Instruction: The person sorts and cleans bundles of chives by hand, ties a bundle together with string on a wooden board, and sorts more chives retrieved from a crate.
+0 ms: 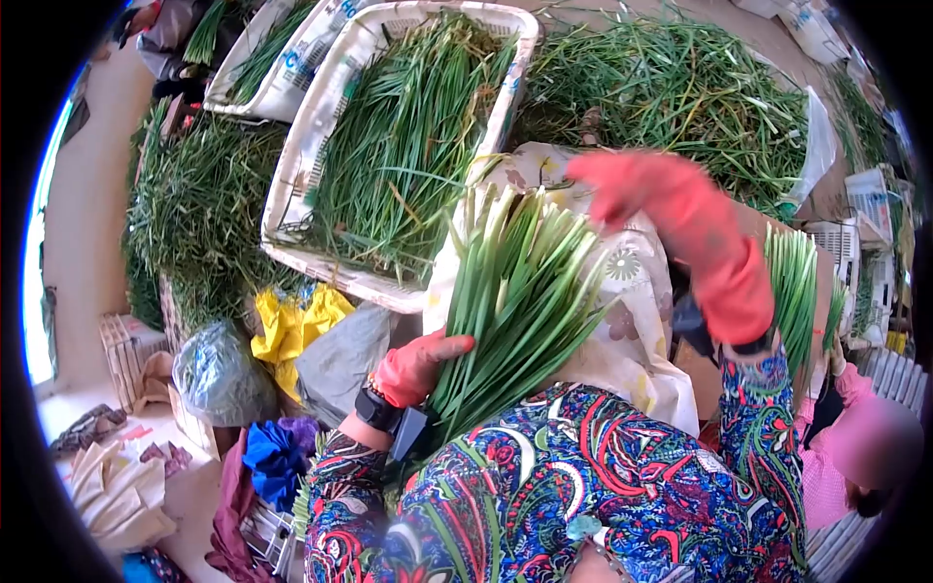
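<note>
My left hand (420,369), in a red rubber glove, is wrapped round a thick bunch of garlic chives (520,282). The bunch leans up and away from my lap, pale stem ends at the top and green leaves running down past the hand. My right hand (622,189), gloved in the same red, is raised beyond the stem ends and to their right. Motion smears its fingers, so their grip cannot be made out. Under the bunch, a pale patterned cloth (627,321) covers my lap.
A white crate (277,219) full of loose chives stands ahead, with heaps of greens (671,92) to the right and more greens (199,194) to the left. Upright chives (792,282) stand at right, near a person in pink (826,486). Plastic bags (222,374) lie at left.
</note>
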A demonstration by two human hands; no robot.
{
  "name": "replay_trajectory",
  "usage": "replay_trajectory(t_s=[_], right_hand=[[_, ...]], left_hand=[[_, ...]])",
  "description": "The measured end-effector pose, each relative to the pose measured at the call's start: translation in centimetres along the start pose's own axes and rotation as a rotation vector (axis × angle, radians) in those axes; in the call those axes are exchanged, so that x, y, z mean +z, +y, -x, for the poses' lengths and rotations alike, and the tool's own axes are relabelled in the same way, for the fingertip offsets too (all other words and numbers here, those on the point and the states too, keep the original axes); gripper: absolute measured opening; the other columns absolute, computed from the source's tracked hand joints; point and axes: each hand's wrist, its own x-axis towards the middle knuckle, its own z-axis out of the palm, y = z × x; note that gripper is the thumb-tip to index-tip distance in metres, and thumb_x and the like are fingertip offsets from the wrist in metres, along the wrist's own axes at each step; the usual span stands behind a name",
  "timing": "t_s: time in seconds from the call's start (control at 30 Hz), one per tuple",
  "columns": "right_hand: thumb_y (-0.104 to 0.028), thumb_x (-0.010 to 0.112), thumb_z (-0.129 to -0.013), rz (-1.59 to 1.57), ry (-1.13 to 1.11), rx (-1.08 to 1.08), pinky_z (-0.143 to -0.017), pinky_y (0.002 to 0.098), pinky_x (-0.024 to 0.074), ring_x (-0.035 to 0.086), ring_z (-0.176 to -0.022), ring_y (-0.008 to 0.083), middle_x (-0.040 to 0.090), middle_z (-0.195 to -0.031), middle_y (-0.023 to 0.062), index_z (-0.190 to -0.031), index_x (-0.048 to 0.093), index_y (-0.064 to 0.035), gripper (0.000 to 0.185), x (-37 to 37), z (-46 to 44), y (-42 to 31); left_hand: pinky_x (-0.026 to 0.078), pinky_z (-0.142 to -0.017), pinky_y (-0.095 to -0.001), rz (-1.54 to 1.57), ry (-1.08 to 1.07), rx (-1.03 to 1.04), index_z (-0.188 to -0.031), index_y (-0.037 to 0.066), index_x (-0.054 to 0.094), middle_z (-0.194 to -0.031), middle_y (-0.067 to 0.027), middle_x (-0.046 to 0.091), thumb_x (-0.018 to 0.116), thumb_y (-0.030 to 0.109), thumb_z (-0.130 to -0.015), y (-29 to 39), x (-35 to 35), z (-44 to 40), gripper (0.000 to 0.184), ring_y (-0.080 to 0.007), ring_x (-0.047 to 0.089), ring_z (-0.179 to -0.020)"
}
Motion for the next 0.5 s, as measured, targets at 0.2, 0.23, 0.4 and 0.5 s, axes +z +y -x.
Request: replay_trajectory(t_s=[0.2,0.23,0.4,0.5], right_hand=[[-0.049,0.06,-0.074,0.625,0.069,0.229,-0.08,0.0333,0.0452,0.059,-0.091,0.03,0.061,-0.095,0.0179,-0.107,0.053,-0.0017,0.058,11.2,0.4,0.9],[-0.043,0.06,-0.076,0.497,0.06,0.24,-0.071,0.0298,0.0452,0.058,-0.08,0.0235,0.06,-0.086,0.0128,-0.102,0.054,-0.0029,0.049,11.8,0.3,1.9],[-0.026,0.055,-0.083,0.237,0.024,0.217,-0.05,0.0305,0.0424,0.053,-0.051,0.0172,0.051,-0.058,0.0076,-0.084,0.054,-0.0073,0.018,12.0,0.5,3.1],[-0.018,0.053,-0.086,0.05,0.04,0.136,-0.047,0.0243,0.0434,0.053,-0.052,0.0117,0.057,-0.072,0.0037,-0.085,0.055,-0.0061,0.012,9.9,0.7,2.7]], left_hand=[[0.046,-0.079,-0.0259,0.078,0.032,-0.033,-0.119,0.002,0.047,-0.103,-0.0059,0.06,0.056,0.029,-0.084,0.1,1.2,0.6,0.045,-0.0136,0.058,-0.088],[0.046,-0.078,-0.0257,0.088,0.048,-0.035,-0.117,0.002,0.048,-0.102,-0.0057,0.06,0.056,0.03,-0.084,-0.4,0.7,0.6,0.043,-0.0133,0.058,-0.087],[0.049,-0.076,-0.0297,0.143,0.136,-0.03,-0.105,0.001,0.056,-0.095,-0.0087,0.063,0.058,0.034,-0.082,-1.3,-0.2,0.4,0.041,-0.0189,0.062,-0.08],[0.047,-0.075,-0.0254,0.219,0.077,-0.019,-0.106,0.001,0.056,-0.094,-0.0061,0.064,0.056,0.031,-0.084,-0.8,0.9,0.6,0.038,-0.0131,0.06,-0.082]])
